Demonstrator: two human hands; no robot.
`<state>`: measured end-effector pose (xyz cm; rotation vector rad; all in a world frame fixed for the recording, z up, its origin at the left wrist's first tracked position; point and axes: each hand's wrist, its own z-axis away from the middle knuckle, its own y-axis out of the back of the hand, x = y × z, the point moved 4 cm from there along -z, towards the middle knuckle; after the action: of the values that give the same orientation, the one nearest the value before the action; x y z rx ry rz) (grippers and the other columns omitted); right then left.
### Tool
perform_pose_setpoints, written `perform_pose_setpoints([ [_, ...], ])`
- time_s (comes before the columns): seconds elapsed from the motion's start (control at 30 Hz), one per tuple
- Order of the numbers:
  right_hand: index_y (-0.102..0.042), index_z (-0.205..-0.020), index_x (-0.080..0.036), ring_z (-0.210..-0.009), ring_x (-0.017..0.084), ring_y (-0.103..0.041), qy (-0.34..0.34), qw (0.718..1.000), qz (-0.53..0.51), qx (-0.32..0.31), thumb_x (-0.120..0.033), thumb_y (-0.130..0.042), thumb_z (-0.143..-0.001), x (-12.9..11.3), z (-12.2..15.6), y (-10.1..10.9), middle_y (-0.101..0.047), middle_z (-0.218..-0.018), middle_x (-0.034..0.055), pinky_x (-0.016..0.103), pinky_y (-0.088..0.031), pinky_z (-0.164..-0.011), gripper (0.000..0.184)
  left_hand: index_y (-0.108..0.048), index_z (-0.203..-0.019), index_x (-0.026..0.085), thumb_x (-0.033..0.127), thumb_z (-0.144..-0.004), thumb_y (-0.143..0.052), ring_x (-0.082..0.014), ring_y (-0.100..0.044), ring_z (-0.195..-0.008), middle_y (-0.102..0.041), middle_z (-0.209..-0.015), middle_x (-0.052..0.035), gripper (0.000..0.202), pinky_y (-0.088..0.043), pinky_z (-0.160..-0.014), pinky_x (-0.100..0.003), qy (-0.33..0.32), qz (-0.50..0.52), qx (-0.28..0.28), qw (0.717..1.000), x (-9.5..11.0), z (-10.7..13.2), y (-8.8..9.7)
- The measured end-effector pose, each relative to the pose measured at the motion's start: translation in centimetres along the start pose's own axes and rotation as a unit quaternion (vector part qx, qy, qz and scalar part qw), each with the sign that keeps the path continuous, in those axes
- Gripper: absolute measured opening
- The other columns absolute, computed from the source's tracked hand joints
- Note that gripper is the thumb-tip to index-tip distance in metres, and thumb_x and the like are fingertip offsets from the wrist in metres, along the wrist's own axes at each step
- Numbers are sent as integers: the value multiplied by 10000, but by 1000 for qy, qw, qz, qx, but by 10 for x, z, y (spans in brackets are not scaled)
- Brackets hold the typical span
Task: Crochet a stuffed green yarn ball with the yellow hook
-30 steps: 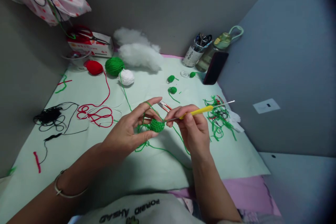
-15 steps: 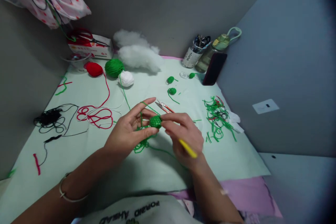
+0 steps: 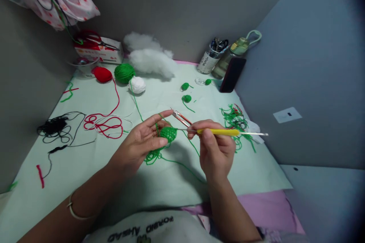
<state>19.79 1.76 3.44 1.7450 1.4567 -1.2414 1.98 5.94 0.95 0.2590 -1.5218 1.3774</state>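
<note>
My left hand (image 3: 142,138) pinches a small green crocheted piece (image 3: 168,134), with green yarn running over its raised forefinger. My right hand (image 3: 215,148) is closed round the yellow handle of a crochet hook (image 3: 221,132). The hook's thin left end points at the crocheted piece, and a green strand joins the two. Its other metal end sticks out to the right. Below the left hand lies a tangle of green yarn (image 3: 153,156). Orange-handled snips (image 3: 182,118) lie just beyond the hands.
Green (image 3: 124,73), red (image 3: 102,74) and white yarn balls (image 3: 137,85) stand at the back left, beside white stuffing (image 3: 151,60). Small green crocheted pieces (image 3: 186,98) lie beyond the snips. Yarn scraps (image 3: 235,121) lie right, near a propped phone (image 3: 233,75) and a bottle (image 3: 225,62).
My right hand has moved right, away from the crocheted piece, drawing the hook out level with a strand of yarn. The piece has turned slightly in my left hand.
</note>
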Motion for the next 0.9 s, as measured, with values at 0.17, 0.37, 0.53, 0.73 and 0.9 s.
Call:
perform_pose_setpoints([
  [0.17, -802, -980, -248, -692, 151, -690, -33, 999, -3, -32, -278, -622, -1024, 8, 3, -7, -735, -848, 27, 307, -588, -622, 188, -721, -1385, 333, 192, -796, -879, -131, -640, -890, -677, -1026, -12, 626, -506, -762, -222, -34, -39, -6, 999, -5, 3, -5],
  [0.37, -771, -1266, -327, -991, 205, -720, 239, 938, 247, -43, -113, -669, -973, 0, 19, -17, -766, -1088, 59, 379, -602, -840, 377, -766, -1320, 232, 195, -794, -863, -169, -674, -1004, -756, -1083, -60, 537, -529, -951, -276, 28, 46, 8, 999, -16, 4, -14],
  [0.53, -816, -1053, -292, -763, 160, -676, 39, 999, 25, -3, -210, -635, -1012, 1, 4, -2, -746, -905, 27, 329, -571, -684, 202, -806, -1251, 171, 247, -787, -829, -148, -666, -878, -748, -953, -52, 471, -530, -870, -246, 40, 91, 0, 995, -8, 1, -7],
  [0.73, -809, -979, -263, -805, 179, -695, -37, 998, -15, -52, -327, -681, -995, 4, 3, -8, -770, -913, 42, 342, -578, -698, 144, -754, -1357, 303, 232, -806, -858, -177, -664, -976, -741, -1087, -38, 565, -505, -900, -283, 0, -31, -28, 999, -10, 2, -6],
  [0.9, -814, -1012, -276, -879, 180, -726, -35, 998, 5, -51, -298, -694, -991, 13, 4, -8, -807, -952, 32, 341, -596, -780, 124, -716, -1404, 318, 219, -793, -896, -227, -680, -1072, -739, -1127, -63, 644, -521, -955, -342, 6, -103, -7, 995, -5, 6, -9],
])
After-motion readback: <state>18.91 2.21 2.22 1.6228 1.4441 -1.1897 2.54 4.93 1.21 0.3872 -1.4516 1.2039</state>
